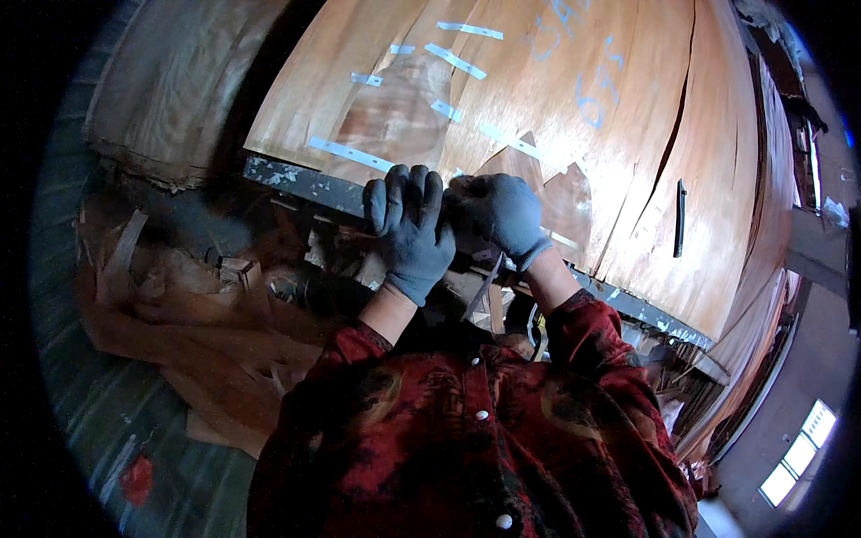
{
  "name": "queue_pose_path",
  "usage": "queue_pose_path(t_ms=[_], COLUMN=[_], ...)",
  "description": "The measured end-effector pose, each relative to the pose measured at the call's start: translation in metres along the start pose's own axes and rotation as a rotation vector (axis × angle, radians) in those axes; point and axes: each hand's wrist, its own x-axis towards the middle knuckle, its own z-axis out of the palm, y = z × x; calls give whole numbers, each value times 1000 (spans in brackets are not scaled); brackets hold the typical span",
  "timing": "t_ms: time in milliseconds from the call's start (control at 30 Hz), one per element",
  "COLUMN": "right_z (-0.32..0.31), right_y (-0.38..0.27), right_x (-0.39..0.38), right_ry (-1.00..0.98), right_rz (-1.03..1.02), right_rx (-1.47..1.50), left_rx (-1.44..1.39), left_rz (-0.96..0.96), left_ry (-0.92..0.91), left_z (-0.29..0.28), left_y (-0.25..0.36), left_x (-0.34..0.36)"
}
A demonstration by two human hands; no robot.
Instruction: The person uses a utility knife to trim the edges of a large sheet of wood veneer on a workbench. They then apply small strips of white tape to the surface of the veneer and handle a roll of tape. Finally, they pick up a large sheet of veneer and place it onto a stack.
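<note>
A pale wood veneer sheet (619,99) lies before me, with several short strips of whitish tape (456,61) stuck across its joints and darker patches. My left hand (413,229), in a grey glove, rests at the sheet's near edge with its fingers stretched out. Close beside it, my right hand (502,215), gloved too, is closed over the same edge; whatever it holds is hidden by the fingers. Below that hand hangs a thin pale strip (484,287), and I cannot tell whether it is in my grip. A pointed veneer patch (567,202) sits just right of my right hand.
A slim black tool (680,218) lies on the sheet at right. The dark bench edge (300,184) runs along the front. Veneer scraps (215,323) are heaped at lower left. Another veneer stack (175,90) stands at far left, and more sheets (771,206) are at right.
</note>
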Motion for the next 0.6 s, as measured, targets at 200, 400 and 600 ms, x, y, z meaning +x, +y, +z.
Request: queue_pose_path(t_ms=[200, 400, 600], right_z=[-2, -8, -17], right_y=[8, 27, 22], right_x=[10, -1, -14], right_ry=[-8, 21, 45], right_rz=[-23, 7, -43], right_rx=[-117, -210, -166], left_rx=[60, 155, 163], left_rz=[65, 60, 139], left_ry=[-124, -187, -77], left_z=[-7, -16, -11], left_y=[-3, 6, 14], left_x=[0, 6, 46])
